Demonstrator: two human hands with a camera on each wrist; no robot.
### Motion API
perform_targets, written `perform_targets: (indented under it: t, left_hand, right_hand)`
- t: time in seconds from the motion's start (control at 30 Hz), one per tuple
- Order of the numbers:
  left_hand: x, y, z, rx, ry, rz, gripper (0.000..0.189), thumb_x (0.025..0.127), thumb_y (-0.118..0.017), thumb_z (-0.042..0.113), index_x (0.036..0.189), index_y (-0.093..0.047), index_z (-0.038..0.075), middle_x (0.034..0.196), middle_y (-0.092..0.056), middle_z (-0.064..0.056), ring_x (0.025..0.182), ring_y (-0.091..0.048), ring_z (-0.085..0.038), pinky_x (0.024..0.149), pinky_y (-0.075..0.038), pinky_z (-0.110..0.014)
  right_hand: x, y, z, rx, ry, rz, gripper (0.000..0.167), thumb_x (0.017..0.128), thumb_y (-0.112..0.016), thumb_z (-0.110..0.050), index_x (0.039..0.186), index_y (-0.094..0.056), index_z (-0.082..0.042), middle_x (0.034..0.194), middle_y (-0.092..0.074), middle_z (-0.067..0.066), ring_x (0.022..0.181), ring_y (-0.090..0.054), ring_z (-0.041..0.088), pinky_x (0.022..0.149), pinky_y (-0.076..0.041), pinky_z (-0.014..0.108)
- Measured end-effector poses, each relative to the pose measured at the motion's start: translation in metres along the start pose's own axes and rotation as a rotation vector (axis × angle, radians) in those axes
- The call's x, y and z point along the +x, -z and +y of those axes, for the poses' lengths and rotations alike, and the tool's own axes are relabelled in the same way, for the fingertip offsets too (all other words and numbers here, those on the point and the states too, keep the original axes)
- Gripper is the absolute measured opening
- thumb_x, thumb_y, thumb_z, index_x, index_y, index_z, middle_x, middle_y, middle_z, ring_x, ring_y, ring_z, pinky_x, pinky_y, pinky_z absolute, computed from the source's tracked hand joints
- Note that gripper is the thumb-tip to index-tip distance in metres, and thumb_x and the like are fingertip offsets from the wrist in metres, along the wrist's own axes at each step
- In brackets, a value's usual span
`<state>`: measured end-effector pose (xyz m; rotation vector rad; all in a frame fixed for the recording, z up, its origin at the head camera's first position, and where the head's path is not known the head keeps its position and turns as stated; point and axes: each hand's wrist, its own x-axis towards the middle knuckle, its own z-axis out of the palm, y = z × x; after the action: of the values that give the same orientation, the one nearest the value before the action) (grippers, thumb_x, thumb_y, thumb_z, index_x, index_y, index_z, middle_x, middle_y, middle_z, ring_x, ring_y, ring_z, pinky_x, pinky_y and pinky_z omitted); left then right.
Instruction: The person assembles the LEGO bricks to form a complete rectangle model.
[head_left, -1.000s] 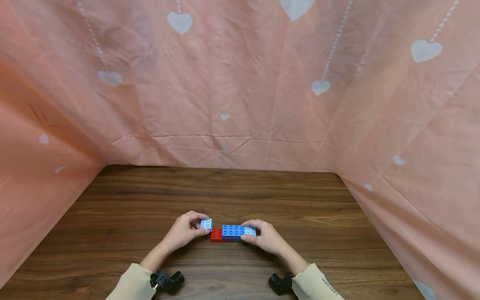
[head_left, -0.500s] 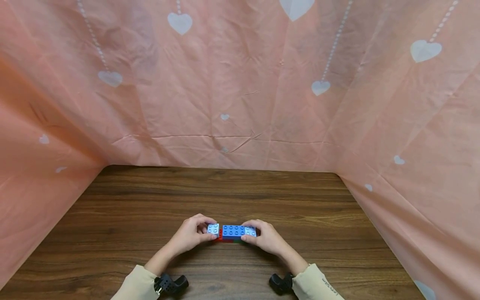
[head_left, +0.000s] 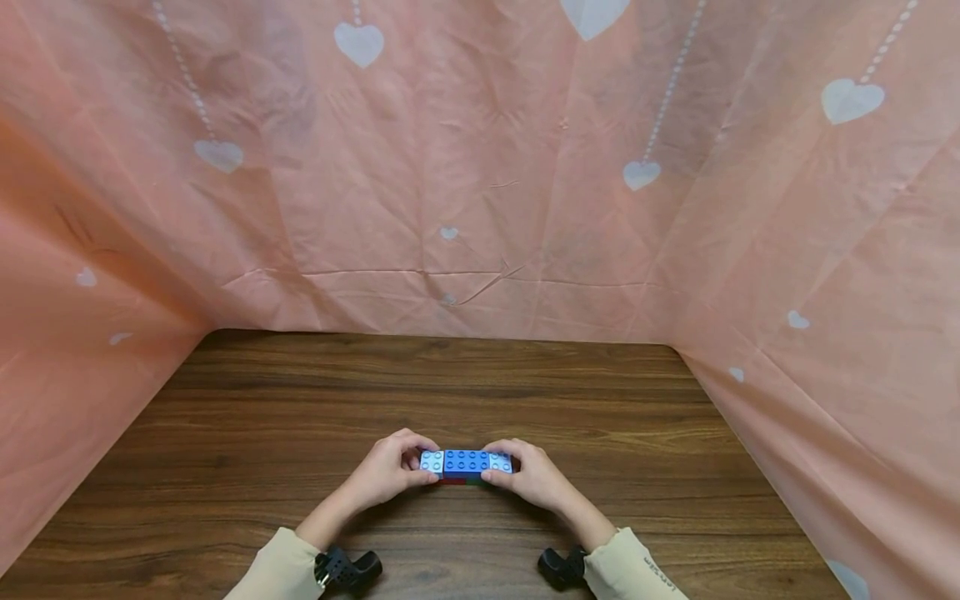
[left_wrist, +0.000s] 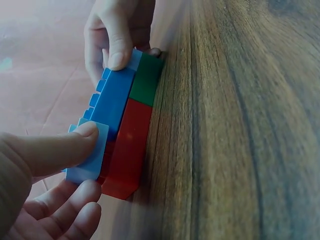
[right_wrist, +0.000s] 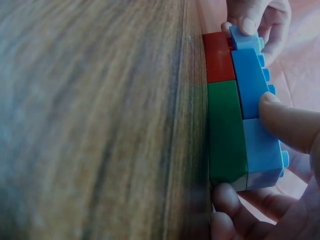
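My left hand (head_left: 386,471) pinches a small light-blue toy building brick (left_wrist: 93,166) between thumb and fingers. That brick sits over the left end of a red brick (left_wrist: 129,150), slightly tilted, with red studs showing beneath it. Beside it, a longer blue brick (head_left: 466,463) spans the red brick and a green brick (right_wrist: 227,135) in the bottom row. Another light-blue brick (right_wrist: 262,150) tops the green one at the right end. My right hand (head_left: 531,473) grips this end, its thumb on the blue brick's side near the seam and fingers around the end.
The bricks rest on a brown wood-grain table (head_left: 480,392). Pink fabric (head_left: 450,167) with white hearts hangs behind the table and along both sides. A black wrist device (head_left: 348,568) is on the left wrist, another black device (head_left: 561,567) on the right.
My left hand has carried its light-blue brick rightward, from beside the red brick's left end to over it, up against the blue brick. The right hand has kept its place.
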<state>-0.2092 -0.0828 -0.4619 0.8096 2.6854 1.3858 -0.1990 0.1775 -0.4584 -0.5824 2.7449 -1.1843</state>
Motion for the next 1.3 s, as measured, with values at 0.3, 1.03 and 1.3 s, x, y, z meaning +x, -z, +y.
perform_targets:
  t: [0.3,1.03,1.3]
  left_hand:
    - [0.0019,-0.0026,-0.0002,-0.011,0.018,-0.010,0.027,0.075,-0.079,0.019,0.099,-0.067,0.012,0.081,-0.054,0.003,0.066,-0.049,-0.011,0.055,-0.041,-0.023]
    - [0.0047,-0.0021,0.0031,0.002,0.073,-0.014,0.027,0.074,-0.079,0.019,0.097,-0.069,0.011,0.070,-0.055,0.005,0.060,-0.048,-0.010,0.051,-0.039,-0.023]
    - [0.0026,-0.0003,0.0020,-0.005,0.094,-0.010,0.029,0.071,-0.081,0.019,0.096,-0.070,0.010,0.067,-0.055,0.005,0.060,-0.048,-0.010,0.051,-0.039,-0.023]
  right_hand:
    - [-0.0009,0.0000,0.0002,0.001,0.002,0.001,0.031,0.084,-0.069,-0.034,0.110,-0.066,-0.017,0.104,-0.060,0.000,0.086,-0.050,0.016,0.075,-0.041,0.036]
    - [-0.0024,-0.0014,0.0015,0.004,0.005,0.004,0.032,0.083,-0.069,-0.036,0.110,-0.066,-0.018,0.102,-0.060,0.000,0.084,-0.050,0.016,0.072,-0.040,0.034]
    - [-0.0021,-0.0028,-0.0006,0.015,-0.001,-0.008,0.032,0.084,-0.068,-0.036,0.111,-0.065,-0.019,0.104,-0.060,0.000,0.085,-0.051,0.015,0.073,-0.041,0.034]
